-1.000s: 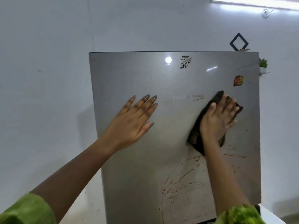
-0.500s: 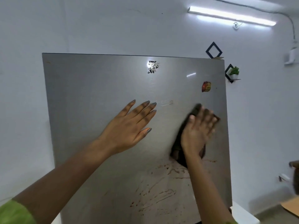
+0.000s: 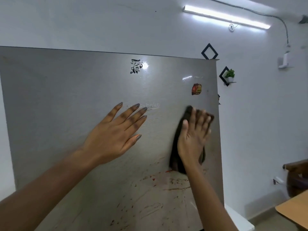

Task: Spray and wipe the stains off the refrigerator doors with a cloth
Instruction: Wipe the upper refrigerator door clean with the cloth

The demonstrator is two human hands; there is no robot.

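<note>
The grey refrigerator door point(image 3: 58, 100) fills most of the view. Reddish-brown stains point(image 3: 160, 185) streak its lower middle and lower right. My left hand point(image 3: 115, 135) lies flat on the door near its centre, fingers straight and spread. My right hand point(image 3: 193, 139) presses a dark cloth point(image 3: 176, 147) against the door near the right edge, fingers straight on top of it. The cloth sits just above the topmost stains. No spray bottle is in view.
A torn black sticker point(image 3: 136, 66) and a red-yellow magnet point(image 3: 196, 89) are on the upper door. Diamond wall shelves point(image 3: 209, 51) with a small plant point(image 3: 230, 75) hang on the right wall. A wooden tabletop point(image 3: 295, 212) and a dark chair point(image 3: 296, 177) stand lower right.
The view has swung right and closer, so the door now reaches the left edge of the frame. My right hand with the cloth stays near the right edge; the left hand stays flat.
</note>
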